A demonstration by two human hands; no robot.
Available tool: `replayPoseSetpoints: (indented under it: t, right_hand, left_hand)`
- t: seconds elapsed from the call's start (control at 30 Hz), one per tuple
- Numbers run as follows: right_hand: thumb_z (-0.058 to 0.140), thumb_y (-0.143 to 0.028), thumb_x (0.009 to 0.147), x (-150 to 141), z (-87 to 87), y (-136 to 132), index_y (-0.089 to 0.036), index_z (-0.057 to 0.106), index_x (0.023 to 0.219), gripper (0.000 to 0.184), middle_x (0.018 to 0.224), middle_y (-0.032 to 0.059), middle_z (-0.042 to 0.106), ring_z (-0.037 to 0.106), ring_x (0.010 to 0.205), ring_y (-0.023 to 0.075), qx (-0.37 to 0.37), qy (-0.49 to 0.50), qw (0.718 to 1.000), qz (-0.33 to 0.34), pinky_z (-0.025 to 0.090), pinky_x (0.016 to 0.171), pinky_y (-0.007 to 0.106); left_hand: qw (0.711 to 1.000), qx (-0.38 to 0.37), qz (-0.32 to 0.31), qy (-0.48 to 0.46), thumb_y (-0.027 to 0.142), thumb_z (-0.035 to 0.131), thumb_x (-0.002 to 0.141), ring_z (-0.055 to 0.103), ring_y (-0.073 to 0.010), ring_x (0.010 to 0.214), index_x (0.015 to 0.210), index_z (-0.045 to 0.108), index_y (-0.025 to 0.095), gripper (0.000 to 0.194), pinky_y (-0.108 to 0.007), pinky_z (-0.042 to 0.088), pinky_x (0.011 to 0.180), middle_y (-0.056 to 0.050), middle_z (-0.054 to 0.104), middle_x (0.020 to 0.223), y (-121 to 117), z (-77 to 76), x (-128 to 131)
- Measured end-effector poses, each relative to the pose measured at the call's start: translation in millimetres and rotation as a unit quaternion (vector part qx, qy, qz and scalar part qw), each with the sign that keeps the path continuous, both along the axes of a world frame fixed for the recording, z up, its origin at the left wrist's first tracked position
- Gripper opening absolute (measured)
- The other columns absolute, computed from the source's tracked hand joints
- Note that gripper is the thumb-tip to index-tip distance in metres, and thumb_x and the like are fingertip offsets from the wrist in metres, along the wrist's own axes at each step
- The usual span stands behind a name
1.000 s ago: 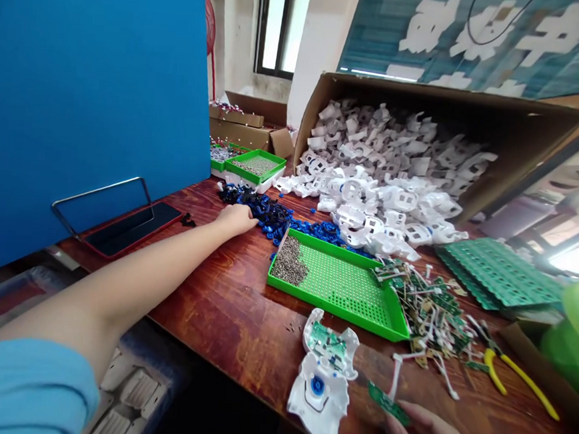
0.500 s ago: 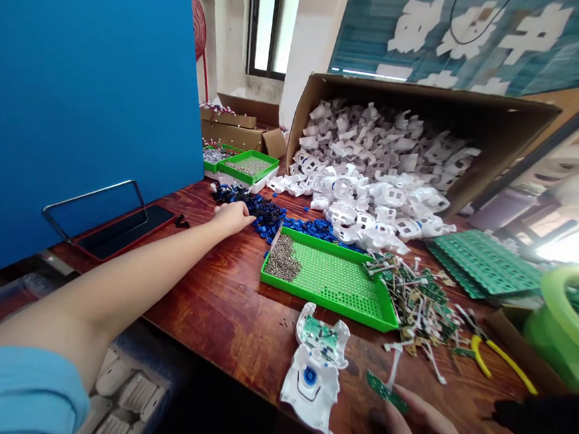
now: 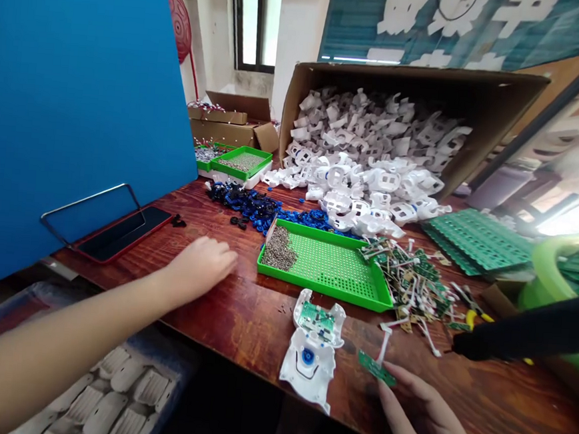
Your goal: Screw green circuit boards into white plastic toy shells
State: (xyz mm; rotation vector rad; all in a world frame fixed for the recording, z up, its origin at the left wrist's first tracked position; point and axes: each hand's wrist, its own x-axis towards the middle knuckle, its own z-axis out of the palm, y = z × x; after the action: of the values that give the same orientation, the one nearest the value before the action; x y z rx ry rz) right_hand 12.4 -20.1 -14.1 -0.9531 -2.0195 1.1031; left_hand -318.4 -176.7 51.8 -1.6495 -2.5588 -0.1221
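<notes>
My left hand (image 3: pixel 204 267) is over the wood table, left of the green tray (image 3: pixel 323 294), with its fingers curled; whatever they hold, if anything, is hidden. At the front right, my right hand (image 3: pixel 424 415) pinches a small green circuit board (image 3: pixel 376 369) with a white cable rising from it. Left of that board, near the table edge, lies an opened white plastic housing: one half (image 3: pixel 307 379) has a round blue part, the other a green circuit board (image 3: pixel 317 318). Small screws (image 3: pixel 281 246) are heaped in the tray's left end.
Behind the tray lie blue and black small parts (image 3: pixel 250 204) and a cardboard box (image 3: pixel 502 127) spilling white shells. Right are piled boards with cables (image 3: pixel 415 280), yellow-handled pliers (image 3: pixel 470 318), and a black rod-shaped tool (image 3: pixel 521 329) jutting in. A phone-like slab (image 3: pixel 118 233) sits left.
My left hand has drawn back from the blue and black parts toward the table's front. My right hand still holds the circuit board. The black tool has swung up and left.
</notes>
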Motion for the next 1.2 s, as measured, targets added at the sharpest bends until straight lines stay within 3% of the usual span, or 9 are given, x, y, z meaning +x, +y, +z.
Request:
replayPoseSetpoints:
  t: [0.1, 0.23, 0.33, 0.5, 0.73, 0.97, 1.03, 1.13, 1.2]
  right_hand:
    - [0.064, -0.040, 0.072, -2.4, 2.5, -2.2, -0.019, 0.063, 0.098, 0.033, 0.086, 0.0033, 0.070, 0.068, 0.075, 0.0123, 0.043, 0.011, 0.999, 0.002, 0.050, 0.070, 0.008]
    - [0.063, -0.039, 0.073, -2.0, 0.6, -4.3, -0.020, 0.062, 0.099, 0.033, 0.082, 0.0022, 0.069, 0.067, 0.070, 0.0115, 0.049, 0.008, 0.999, -0.004, 0.051, 0.069, 0.009]
    - [0.063, -0.039, 0.074, 0.9, -4.8, -5.4, -0.021, 0.060, 0.103, 0.035, 0.087, 0.0024, 0.068, 0.066, 0.076, 0.0117, 0.023, 0.007, 1.000, -0.006, 0.051, 0.073, 0.010]
    - [0.064, -0.039, 0.075, 2.1, -9.3, -7.8, -0.021, 0.058, 0.108, 0.038, 0.089, 0.0030, 0.066, 0.065, 0.078, 0.0120, -0.011, 0.005, 1.000, -0.021, 0.051, 0.073, 0.012]
    - [0.068, -0.034, 0.071, -1.2, -2.2, -11.9, -0.020, 0.060, 0.096, 0.030, 0.086, 0.0040, 0.066, 0.066, 0.075, 0.0134, -0.020, 0.079, 0.995, -0.059, 0.054, 0.069, 0.016]
    - [0.069, -0.025, 0.072, -3.8, 9.8, -28.9, -0.021, 0.060, 0.095, 0.025, 0.086, 0.0036, 0.064, 0.064, 0.074, 0.0125, -0.027, 0.140, 0.987, -0.072, 0.055, 0.069, 0.018]
    - [0.068, -0.018, 0.072, -6.3, 18.5, -42.0, -0.022, 0.060, 0.094, 0.023, 0.085, 0.0029, 0.063, 0.063, 0.073, 0.0117, -0.007, 0.165, 0.984, -0.060, 0.055, 0.067, 0.018]
    - [0.063, -0.008, 0.074, -9.7, 31.9, -61.2, -0.024, 0.059, 0.095, 0.027, 0.085, 0.0022, 0.063, 0.063, 0.075, 0.0116, 0.019, 0.189, 0.981, 0.050, 0.055, 0.068, 0.020]
    - [0.059, -0.004, 0.075, -10.3, 37.8, -70.5, -0.027, 0.058, 0.098, 0.033, 0.085, 0.0011, 0.064, 0.063, 0.077, 0.0121, 0.013, 0.176, 0.974, 0.144, 0.054, 0.070, 0.022]
  left_hand:
    - [1.000, 0.021, -0.004, -0.017, 0.037, 0.051, 0.086, 0.060, -0.0232, 0.093, 0.107, 0.058, 0.014, 0.032, -0.043, 0.044, 0.087, -0.008, 0.065, 0.098, -10.1, -17.1, 22.0]
    - [0.993, 0.094, 0.059, -0.045, 0.050, 0.050, 0.082, 0.052, -0.0265, 0.109, 0.119, 0.049, 0.013, 0.052, -0.037, 0.041, 0.094, -0.013, 0.057, 0.114, -19.1, -25.5, 22.1]
    - [0.983, 0.116, 0.119, -0.077, 0.044, 0.044, 0.086, 0.052, -0.0265, 0.110, 0.117, 0.050, 0.013, 0.044, -0.040, 0.042, 0.093, -0.014, 0.054, 0.118, -24.3, -28.4, 6.9]
    - [0.975, 0.085, 0.153, -0.137, 0.049, 0.056, 0.080, 0.052, -0.0268, 0.106, 0.105, 0.059, 0.016, 0.042, -0.049, 0.040, 0.091, -0.009, 0.058, 0.110, -15.3, -34.4, -9.2]
    - [0.953, 0.155, 0.132, -0.225, 0.037, 0.057, 0.081, 0.059, -0.0242, 0.095, 0.098, 0.056, 0.017, 0.027, -0.044, 0.046, 0.085, -0.007, 0.064, 0.098, -3.9, -30.1, 15.1]
    - [0.888, 0.239, 0.085, -0.384, 0.039, 0.052, 0.085, 0.065, -0.0161, 0.094, 0.113, 0.051, 0.027, 0.031, -0.025, 0.053, 0.083, -0.002, 0.069, 0.105, -38.2, -18.6, 92.5]
    - [0.843, 0.216, 0.056, -0.489, 0.036, 0.060, 0.081, 0.067, -0.0152, 0.090, 0.108, 0.058, 0.028, 0.028, -0.021, 0.054, 0.080, 0.001, 0.071, 0.100, -45.6, -14.5, 118.6]
    - [0.782, 0.162, 0.014, -0.602, 0.028, 0.062, 0.080, 0.067, -0.0140, 0.090, 0.108, 0.062, 0.032, 0.028, -0.020, 0.054, 0.080, 0.003, 0.071, 0.101, -49.2, -13.0, 146.8]
    - [0.770, 0.155, -0.004, -0.619, 0.025, 0.060, 0.081, 0.066, -0.0130, 0.091, 0.110, 0.061, 0.035, 0.031, -0.020, 0.053, 0.082, 0.004, 0.070, 0.103, -48.2, -15.8, 157.2]
